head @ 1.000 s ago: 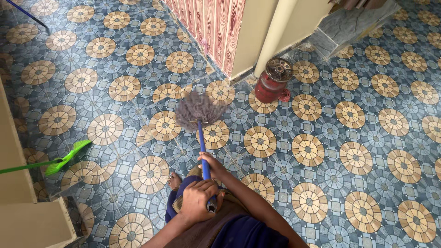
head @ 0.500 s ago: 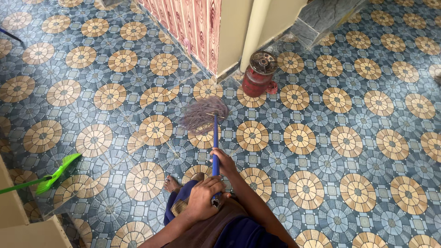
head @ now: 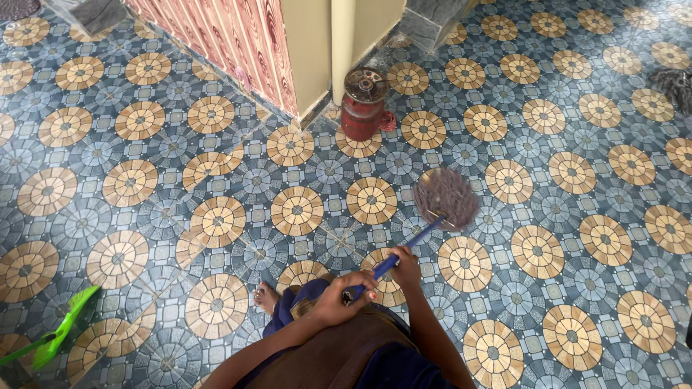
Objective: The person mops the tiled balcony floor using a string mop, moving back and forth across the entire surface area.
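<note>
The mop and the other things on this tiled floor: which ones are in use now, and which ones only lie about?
In use:
- mop with blue handle, its head on the floor
- left hand and right hand, both gripping the handle
- tiled floor

Lying about:
- red gas cylinder by the wall corner
- green broom at the lower left

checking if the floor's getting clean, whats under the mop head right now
The mop head rests on the patterned tile floor, overlapping a tan circle tile. The spread strands hide the patch beneath, so whether it is wet or dirty cannot be seen.
</note>
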